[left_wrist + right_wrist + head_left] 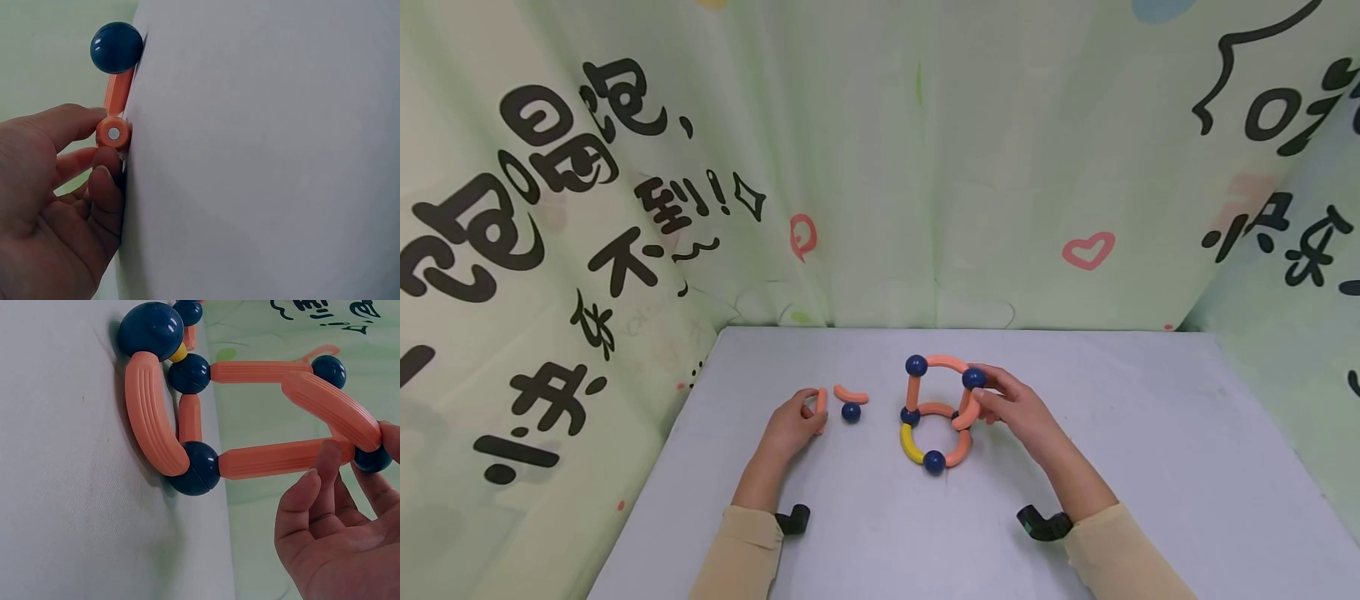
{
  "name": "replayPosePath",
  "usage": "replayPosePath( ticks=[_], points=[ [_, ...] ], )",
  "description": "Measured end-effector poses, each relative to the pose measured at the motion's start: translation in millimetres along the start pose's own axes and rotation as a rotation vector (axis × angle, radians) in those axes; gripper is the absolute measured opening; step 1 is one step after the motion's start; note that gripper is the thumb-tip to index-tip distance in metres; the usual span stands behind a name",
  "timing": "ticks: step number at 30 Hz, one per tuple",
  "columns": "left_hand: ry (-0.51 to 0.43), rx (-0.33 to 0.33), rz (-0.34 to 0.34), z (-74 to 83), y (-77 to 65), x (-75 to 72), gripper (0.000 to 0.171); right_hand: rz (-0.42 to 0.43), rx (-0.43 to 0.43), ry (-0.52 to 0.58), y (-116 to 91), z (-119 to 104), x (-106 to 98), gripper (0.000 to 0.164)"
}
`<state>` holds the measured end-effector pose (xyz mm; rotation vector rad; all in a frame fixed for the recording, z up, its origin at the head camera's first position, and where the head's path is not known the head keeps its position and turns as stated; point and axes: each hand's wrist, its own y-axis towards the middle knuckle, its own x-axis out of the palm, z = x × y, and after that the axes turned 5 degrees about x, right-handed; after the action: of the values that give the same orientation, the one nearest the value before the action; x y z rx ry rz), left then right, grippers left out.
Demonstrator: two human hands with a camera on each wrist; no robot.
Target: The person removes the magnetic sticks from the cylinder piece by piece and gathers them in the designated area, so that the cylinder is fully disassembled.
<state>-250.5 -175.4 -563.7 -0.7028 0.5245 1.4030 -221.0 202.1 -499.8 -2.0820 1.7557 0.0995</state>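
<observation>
My left hand (pixel 792 423) pinches a magnetic rod (pixel 822 407), orange with a round silver magnet in its end (pixel 114 133), held close over the table. At the upper right corner of a ball-and-rod frame, my right hand (pixel 1013 408) grips a blue ball (pixel 973 377) with its fingertips. From that ball a curved orange rod (pixel 331 406) slants out, its other end free. The frame's base is a ring of blue balls and curved rods, one of them yellow (pixel 912 444). Two orange uprights (pixel 913 390) rise from it to a curved top rod (pixel 947 362).
Just right of my left hand lie a loose curved orange rod (pixel 852 396) and a loose blue ball (pixel 851 412). The white table (pixel 1112 400) ends at a printed curtain (pixel 880 167) behind and at the sides.
</observation>
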Motion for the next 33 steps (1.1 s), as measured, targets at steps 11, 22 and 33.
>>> replayPosePath(
  ticks=[11,22,33],
  points=[
    [0.009,0.032,0.08,6.4,-1.5,0.6,0.051,-0.005,-0.002,0.009,-1,1,-1,0.056],
    [-0.153,0.286,0.126,79.1,-13.6,0.7,0.034,-0.021,-0.016,0.044,-3,-1,-3,0.052],
    [-0.245,0.381,-0.108,128.1,-0.4,20.1,0.048,-0.032,-0.001,0.044,0,0,-3,0.056]
  ],
)
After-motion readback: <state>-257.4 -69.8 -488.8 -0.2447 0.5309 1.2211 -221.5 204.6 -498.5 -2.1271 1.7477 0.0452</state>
